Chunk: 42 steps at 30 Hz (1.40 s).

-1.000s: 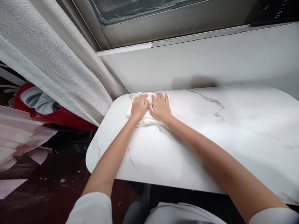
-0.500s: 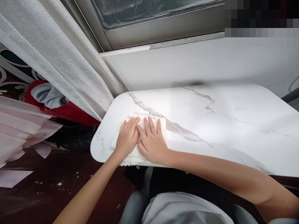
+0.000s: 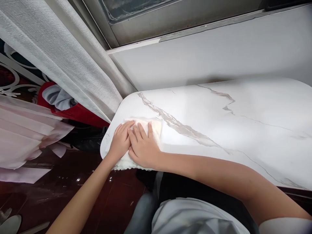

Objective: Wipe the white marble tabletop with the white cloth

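Observation:
A white cloth (image 3: 156, 126) lies flat on the left end of a white marble-patterned table (image 3: 200, 110). Pressed on its left part is my left hand (image 3: 120, 140), palm down with the fingers stretched out. My right hand (image 3: 144, 144) lies flat on the cloth beside it, fingers spread, its thumb and index finger touching the left hand. The fuzzy near edge of the cloth hangs slightly over the table's front edge. Part of the cloth is hidden under both hands.
A grey-white curtain (image 3: 80, 58) hangs by the table's left end. Behind the table are a pale wall panel (image 3: 207, 55) and a metal window frame (image 3: 156, 26). To the left are a red bag (image 3: 83, 114) with grey cloth inside and sheer pink fabric (image 3: 26, 130).
Both hands have slid the cloth left along the table, closer to its rounded left end. The camera view has shifted slightly.

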Motion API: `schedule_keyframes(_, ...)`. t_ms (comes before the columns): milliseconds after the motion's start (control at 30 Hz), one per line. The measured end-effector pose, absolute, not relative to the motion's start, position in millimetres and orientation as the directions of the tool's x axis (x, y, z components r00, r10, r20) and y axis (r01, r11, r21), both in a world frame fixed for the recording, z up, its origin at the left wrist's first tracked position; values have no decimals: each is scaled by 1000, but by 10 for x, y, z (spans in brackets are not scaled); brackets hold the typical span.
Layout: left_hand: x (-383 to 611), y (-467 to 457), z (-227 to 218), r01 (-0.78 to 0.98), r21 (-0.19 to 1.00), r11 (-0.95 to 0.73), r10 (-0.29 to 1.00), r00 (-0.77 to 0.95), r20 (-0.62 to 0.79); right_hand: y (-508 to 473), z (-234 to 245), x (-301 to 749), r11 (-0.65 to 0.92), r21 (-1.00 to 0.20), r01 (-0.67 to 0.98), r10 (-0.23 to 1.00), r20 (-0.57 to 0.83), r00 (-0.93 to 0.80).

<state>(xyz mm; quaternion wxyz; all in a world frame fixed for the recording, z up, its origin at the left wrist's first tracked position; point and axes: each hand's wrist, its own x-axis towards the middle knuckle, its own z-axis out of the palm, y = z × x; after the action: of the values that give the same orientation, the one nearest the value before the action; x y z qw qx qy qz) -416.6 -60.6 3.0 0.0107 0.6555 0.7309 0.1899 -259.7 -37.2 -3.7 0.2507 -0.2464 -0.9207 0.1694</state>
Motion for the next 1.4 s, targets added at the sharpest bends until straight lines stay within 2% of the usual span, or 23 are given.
schedule_keyframes(400,-4239,783,-14,962,273,-7,950,-79,302,840,-129,-2790,717,-408,565,695,366,-618)
schedule_keyframes(667,-4130,1543,-30,953,288,90,921,-189,340,1572,-196,-2859,475,-438,763,871,359,-337)
schedule_keyframes(767,-4162,1680,-39,937,295,185,880,-291,375,1736,-181,-2930,473,-421,774,874,337,-350)
schedule_keyframes(867,-4242,1770,-48,930,292,221,881,-319,350,1865,-158,-3007,484,-387,785,871,304,-387)
schedule_keyframes(1067,-4487,1906,-43,949,249,193,925,-260,276,1981,-163,-3173,477,-371,797,874,297,-384)
schedule_keyframes(1267,-4833,1874,0,960,225,164,951,-214,224,1927,-173,-3457,491,-411,768,864,341,-370)
schedule_keyframes(1400,-5128,1780,5,955,239,174,949,-228,218,1833,-142,-3702,500,-445,743,865,304,-400)
